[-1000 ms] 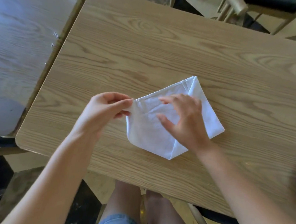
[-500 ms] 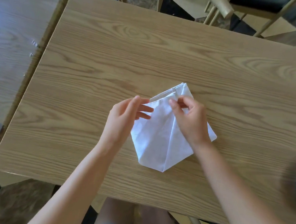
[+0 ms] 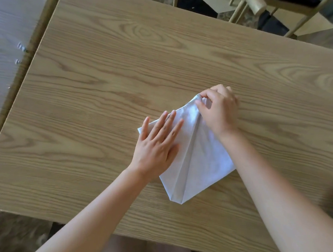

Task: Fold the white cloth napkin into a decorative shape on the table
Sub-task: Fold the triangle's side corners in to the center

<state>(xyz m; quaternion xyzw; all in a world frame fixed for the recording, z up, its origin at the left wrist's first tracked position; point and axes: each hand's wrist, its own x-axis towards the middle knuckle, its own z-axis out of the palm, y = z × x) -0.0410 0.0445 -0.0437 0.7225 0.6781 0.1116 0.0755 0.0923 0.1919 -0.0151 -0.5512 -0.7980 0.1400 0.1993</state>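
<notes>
1. Wood-grain bench fills most of the view, with a 2nd bench butted against its left edge and chair legs on a checkered floor beyond the far edge. The broad bare surface gives the cloth a firm, flat backing, which a crisp crease needs.
2. White cloth napkin lies flat right of centre, toward the near edge, already folded into a kite-like shape with 1 long crease running from its near point up to its far tip.
3. Left hand is spread flat, palm down, on the left flap; I judge it is there to pin the layers so they cannot slide while the tip is worked.
4. Right hand pinches the far tip between thumb and fingers, probably to align or sharpen that corner. If the left palm lifts early, the flap would likely spring open.
</notes>
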